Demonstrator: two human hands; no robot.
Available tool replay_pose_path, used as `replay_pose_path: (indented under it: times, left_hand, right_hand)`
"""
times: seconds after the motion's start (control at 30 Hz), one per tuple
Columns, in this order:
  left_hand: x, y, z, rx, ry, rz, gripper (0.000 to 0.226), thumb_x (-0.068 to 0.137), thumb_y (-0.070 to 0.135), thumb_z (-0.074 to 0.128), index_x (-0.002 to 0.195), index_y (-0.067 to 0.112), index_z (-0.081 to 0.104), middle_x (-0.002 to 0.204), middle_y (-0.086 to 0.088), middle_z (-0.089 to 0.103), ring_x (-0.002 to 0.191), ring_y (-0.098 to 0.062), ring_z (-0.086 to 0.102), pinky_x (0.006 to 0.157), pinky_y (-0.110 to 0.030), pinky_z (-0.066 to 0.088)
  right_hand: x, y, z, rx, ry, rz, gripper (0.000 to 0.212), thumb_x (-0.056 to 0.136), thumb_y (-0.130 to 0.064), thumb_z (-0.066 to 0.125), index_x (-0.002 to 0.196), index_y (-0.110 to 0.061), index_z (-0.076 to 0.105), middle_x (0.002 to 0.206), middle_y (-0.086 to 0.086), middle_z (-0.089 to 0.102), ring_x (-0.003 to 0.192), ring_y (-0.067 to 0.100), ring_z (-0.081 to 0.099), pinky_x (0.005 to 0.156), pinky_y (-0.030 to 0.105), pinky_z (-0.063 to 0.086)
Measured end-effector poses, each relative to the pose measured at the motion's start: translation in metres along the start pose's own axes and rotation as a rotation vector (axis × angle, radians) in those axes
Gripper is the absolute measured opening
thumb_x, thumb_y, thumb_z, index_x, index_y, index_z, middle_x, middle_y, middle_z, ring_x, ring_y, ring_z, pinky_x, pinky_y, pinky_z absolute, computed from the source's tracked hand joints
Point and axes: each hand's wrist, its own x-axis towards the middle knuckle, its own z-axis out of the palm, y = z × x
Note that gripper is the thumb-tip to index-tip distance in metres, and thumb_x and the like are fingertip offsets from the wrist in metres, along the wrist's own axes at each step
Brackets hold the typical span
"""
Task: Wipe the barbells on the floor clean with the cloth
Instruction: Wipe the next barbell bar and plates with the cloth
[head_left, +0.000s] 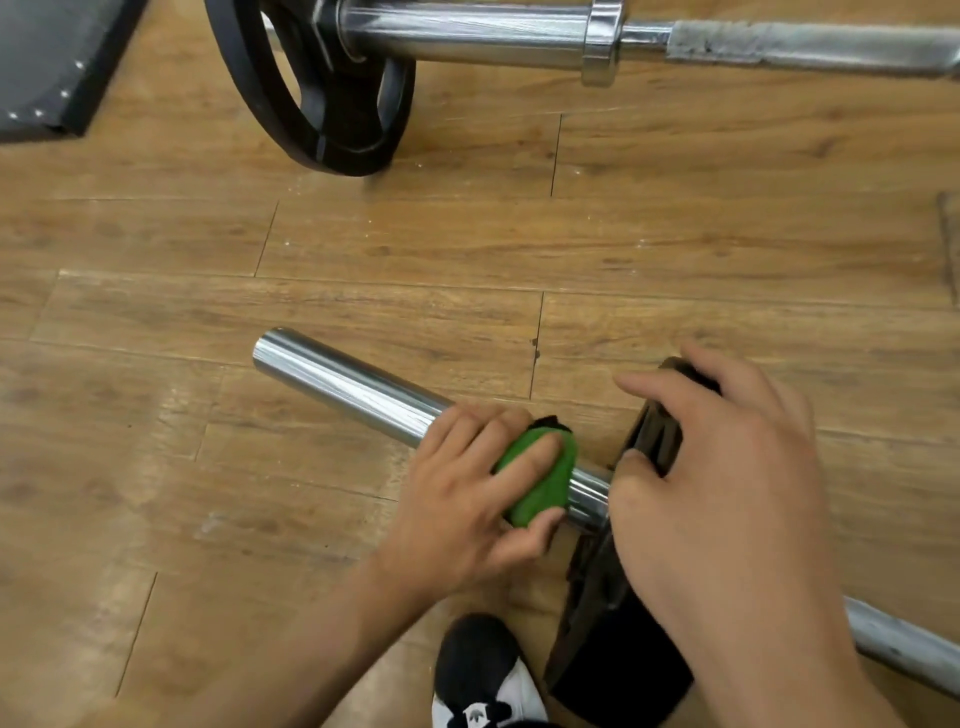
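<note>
The near barbell (343, 382) lay on the wooden floor (675, 234), its chrome sleeve running from the left down towards the bottom right. The left hand (467, 499) had its grip clamped on a green cloth (545, 478), fingers and thumb curled round it. That pressed the cloth against the sleeve, close to a black weight plate (587, 597). The plate stood on edge on this bar. The right hand (727, 493) gripped the plate's upper rim, with fingers draped over the top and the thumb on the near face. A short stretch of bare chrome showed between cloth and plate.

A second barbell (467, 34) lay across the top of the view, well apart, carrying its own black plate (311, 104). A black padded mat (47, 62) filled the top left corner. A black-and-white shoe (478, 670) rested on the floor just beside the near plate.
</note>
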Motion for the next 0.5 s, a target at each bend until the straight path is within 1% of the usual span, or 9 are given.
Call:
replay_pose_path:
  times: [0.07,0.13,0.2,0.23,0.27,0.33,0.37,0.43,0.5]
  left_hand:
    - [-0.001,-0.036,-0.005,0.082,0.036,-0.085,0.05,0.1,0.05,0.052,0.126,0.01,0.067,0.122,-0.016,0.066,0.111,-0.037,0.062,0.104,-0.05,0.04]
    - [0.005,-0.073,-0.016,0.127,0.068,-0.27,0.048,0.097,0.045,0.052,0.118,0.007,0.071,0.116,-0.014,0.066,0.107,-0.038,0.061,0.101,-0.051,0.039]
    - [0.021,-0.092,-0.023,0.101,0.088,-0.43,0.042,0.094,0.042,0.05,0.107,0.008,0.073,0.107,-0.01,0.065,0.102,-0.035,0.059,0.1,-0.051,0.037]
    - [0.03,-0.089,-0.022,0.086,0.088,-0.465,0.04,0.094,0.042,0.049,0.103,0.01,0.072,0.104,-0.008,0.064,0.1,-0.031,0.057,0.101,-0.05,0.036]
    - [0.037,-0.078,-0.018,0.074,0.09,-0.46,0.039,0.094,0.042,0.049,0.101,0.011,0.071,0.102,-0.007,0.064,0.099,-0.028,0.055,0.103,-0.049,0.035]
    - [0.044,-0.038,-0.004,0.026,0.089,-0.32,0.039,0.097,0.043,0.048,0.106,0.012,0.069,0.108,-0.007,0.065,0.103,-0.025,0.056,0.104,-0.047,0.035]
    - [0.042,-0.016,0.005,0.003,0.076,-0.207,0.042,0.1,0.045,0.047,0.116,0.012,0.067,0.115,-0.01,0.066,0.11,-0.027,0.058,0.108,-0.049,0.036]
    - [0.035,0.005,0.015,-0.001,0.02,-0.036,0.053,0.105,0.055,0.039,0.135,0.015,0.057,0.131,-0.016,0.064,0.127,-0.033,0.058,0.117,-0.055,0.035]
    - [0.037,-0.016,0.012,0.067,-0.009,-0.024,0.062,0.105,0.063,0.036,0.138,0.015,0.055,0.132,-0.018,0.062,0.132,-0.036,0.055,0.122,-0.055,0.031]
  right_hand:
    - [0.012,0.0,-0.008,0.003,-0.01,-0.011,0.062,0.077,-0.003,0.063,0.133,-0.029,0.068,0.153,-0.003,0.047,0.144,0.019,0.03,0.118,0.036,0.026]
    - [0.022,0.0,-0.011,-0.035,0.024,-0.018,0.061,0.077,-0.002,0.065,0.134,-0.023,0.068,0.15,0.004,0.051,0.142,0.026,0.039,0.118,0.042,0.031]
    - [0.024,-0.001,-0.009,-0.119,0.069,-0.056,0.053,0.075,-0.003,0.07,0.126,-0.015,0.072,0.139,0.012,0.061,0.131,0.035,0.051,0.113,0.05,0.036]
    - [0.023,-0.002,-0.006,-0.182,0.069,-0.095,0.048,0.074,-0.007,0.073,0.121,-0.014,0.073,0.13,0.014,0.065,0.123,0.038,0.056,0.11,0.052,0.037]
    - [0.022,-0.003,-0.003,-0.259,0.066,-0.145,0.043,0.073,-0.014,0.075,0.116,-0.014,0.074,0.121,0.015,0.069,0.116,0.038,0.06,0.109,0.053,0.037]
    - [0.023,-0.007,0.0,-0.392,0.055,-0.239,0.031,0.076,-0.03,0.069,0.103,-0.017,0.076,0.106,0.012,0.072,0.11,0.035,0.062,0.108,0.054,0.038]
    - [0.026,-0.01,-0.001,-0.431,0.031,-0.247,0.03,0.079,-0.036,0.064,0.101,-0.019,0.076,0.104,0.009,0.072,0.111,0.033,0.061,0.108,0.054,0.037]
    - [0.037,-0.012,-0.007,-0.477,-0.032,-0.203,0.034,0.088,-0.042,0.054,0.11,-0.024,0.073,0.112,0.004,0.071,0.118,0.028,0.057,0.109,0.049,0.034]
    - [0.043,-0.007,-0.009,-0.505,-0.025,-0.227,0.038,0.089,-0.044,0.051,0.11,-0.022,0.074,0.109,0.006,0.072,0.114,0.03,0.06,0.104,0.047,0.038]
